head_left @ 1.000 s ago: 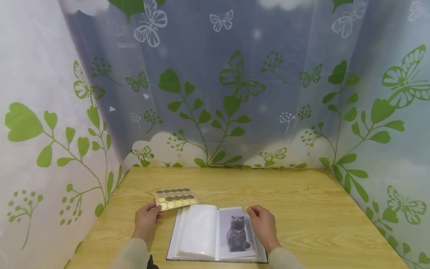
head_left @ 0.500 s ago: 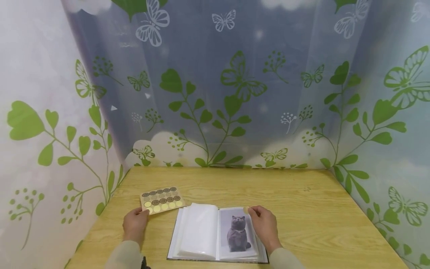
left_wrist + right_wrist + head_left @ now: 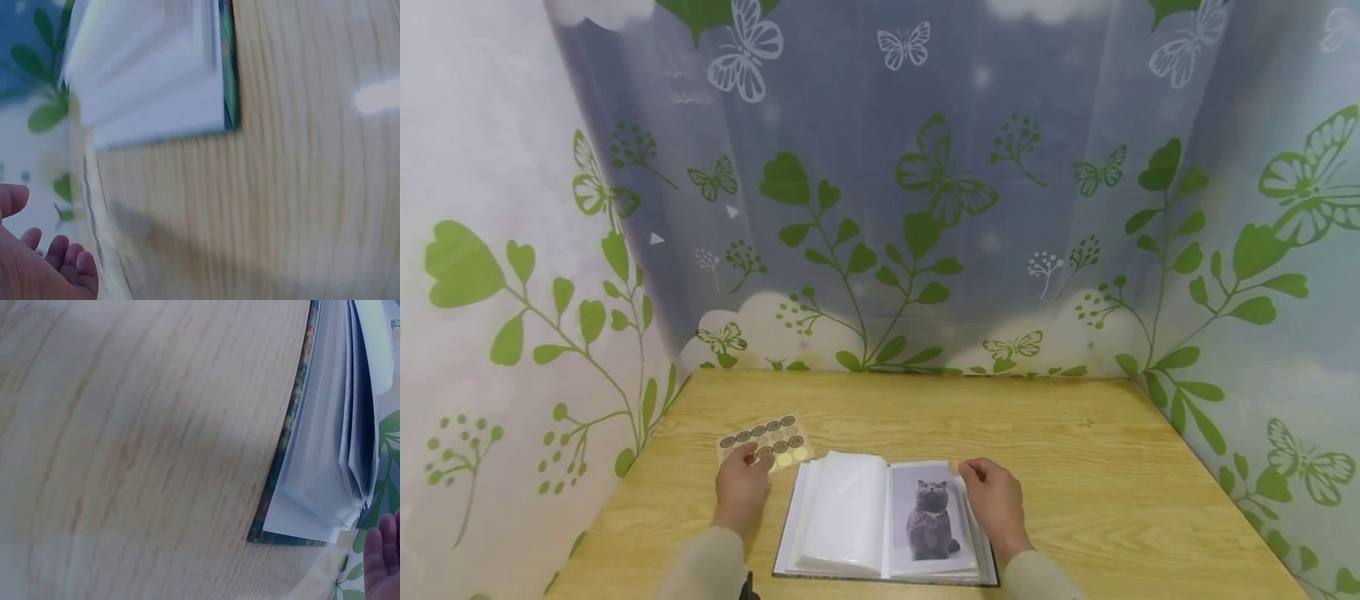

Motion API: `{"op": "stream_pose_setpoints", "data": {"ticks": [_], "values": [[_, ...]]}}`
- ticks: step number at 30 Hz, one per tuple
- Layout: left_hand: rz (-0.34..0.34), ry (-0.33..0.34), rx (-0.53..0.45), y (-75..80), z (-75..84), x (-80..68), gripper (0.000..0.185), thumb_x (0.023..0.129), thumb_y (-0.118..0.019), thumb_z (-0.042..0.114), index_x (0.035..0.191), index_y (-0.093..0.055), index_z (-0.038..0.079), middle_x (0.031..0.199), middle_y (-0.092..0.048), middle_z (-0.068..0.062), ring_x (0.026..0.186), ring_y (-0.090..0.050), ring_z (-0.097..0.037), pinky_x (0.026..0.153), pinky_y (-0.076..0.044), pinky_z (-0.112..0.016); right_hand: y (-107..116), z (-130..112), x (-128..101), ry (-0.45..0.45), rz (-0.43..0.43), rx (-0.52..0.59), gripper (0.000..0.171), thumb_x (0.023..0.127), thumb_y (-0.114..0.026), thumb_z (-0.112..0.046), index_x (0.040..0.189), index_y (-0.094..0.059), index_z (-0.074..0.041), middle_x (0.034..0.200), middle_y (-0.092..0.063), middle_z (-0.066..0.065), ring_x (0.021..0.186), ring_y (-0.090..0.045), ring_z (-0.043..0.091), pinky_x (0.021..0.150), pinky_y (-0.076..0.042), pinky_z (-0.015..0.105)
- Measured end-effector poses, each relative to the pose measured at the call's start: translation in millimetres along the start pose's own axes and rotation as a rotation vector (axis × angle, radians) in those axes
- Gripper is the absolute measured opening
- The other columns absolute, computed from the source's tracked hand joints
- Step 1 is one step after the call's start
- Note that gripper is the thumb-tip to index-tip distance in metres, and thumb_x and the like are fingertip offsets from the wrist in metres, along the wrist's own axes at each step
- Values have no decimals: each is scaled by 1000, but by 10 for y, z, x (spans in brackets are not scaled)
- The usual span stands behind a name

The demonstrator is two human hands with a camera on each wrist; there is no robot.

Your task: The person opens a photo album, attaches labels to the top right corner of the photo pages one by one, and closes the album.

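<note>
Left hand (image 3: pixel 741 492) rests flat on sticker sheet (image 3: pixel 765 439), fingers relaxed. Right hand (image 3: pixel 996 500) pinches small sticker at album (image 3: pixel 883 521) page corner, beside cat photo (image 3: pixel 931 521). Risk: sticker lands crooked, creases if fingers slip.

Both forearms in from the near edge, sleeved in pale beige to the wrists. Left hand (image 3: pixel 741 492) stretched forward and slightly left, palm down, back upward, fingers extended and fairly straight, tips resting flat. In the left wrist view, blurred, only the palm edge with fingertips (image 3: pixel 69 261) loosely bent and thumb apart. Right hand (image 3: pixel 996 500) forward, palm down, knuckles raised, fingers bent at the tips in a light pinching grip. Hands well apart, roughly level with each other.
</note>
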State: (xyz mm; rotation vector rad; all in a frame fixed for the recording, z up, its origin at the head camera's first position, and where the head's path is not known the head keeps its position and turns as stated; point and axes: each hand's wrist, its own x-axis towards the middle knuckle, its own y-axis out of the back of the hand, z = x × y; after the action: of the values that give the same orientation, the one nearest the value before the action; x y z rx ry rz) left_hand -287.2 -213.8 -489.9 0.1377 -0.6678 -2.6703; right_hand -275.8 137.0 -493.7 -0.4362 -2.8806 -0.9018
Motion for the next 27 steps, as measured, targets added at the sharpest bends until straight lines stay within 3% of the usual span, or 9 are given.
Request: {"op": "stream_pose_setpoints", "data": {"ticks": [9, 19, 27], "values": [[-50, -143, 35, -406, 299, -177, 43, 93, -64, 12, 129, -55, -9, 126, -56, -31, 119, -52, -47, 96, -48, -54, -3, 17, 1, 16, -1, -16, 18, 97, -63, -16, 98, -73, -1, 85, -69, 5, 75, -59, 18, 64, -48, 33], [-180, -420, 138, -835, 531, -500, 38, 88, -72, 15, 119, -64, -5, 118, -62, -24, 113, -57, -43, 98, -45, -56, 18, 29, -1, 6, 6, -18, 18, 96, -63, -16, 97, -73, -2, 86, -69, 6, 77, -59, 19, 65, -48, 33], [-259, -728, 441, -1070, 506, -761, 30, 85, -76, 23, 107, -71, 3, 107, -66, -11, 103, -61, -31, 89, -50, -48, 43, 58, 19, -10, 6, -21, 19, 97, -63, -17, 98, -73, -1, 86, -69, 6, 77, -59, 19, 66, -48, 33]]}}
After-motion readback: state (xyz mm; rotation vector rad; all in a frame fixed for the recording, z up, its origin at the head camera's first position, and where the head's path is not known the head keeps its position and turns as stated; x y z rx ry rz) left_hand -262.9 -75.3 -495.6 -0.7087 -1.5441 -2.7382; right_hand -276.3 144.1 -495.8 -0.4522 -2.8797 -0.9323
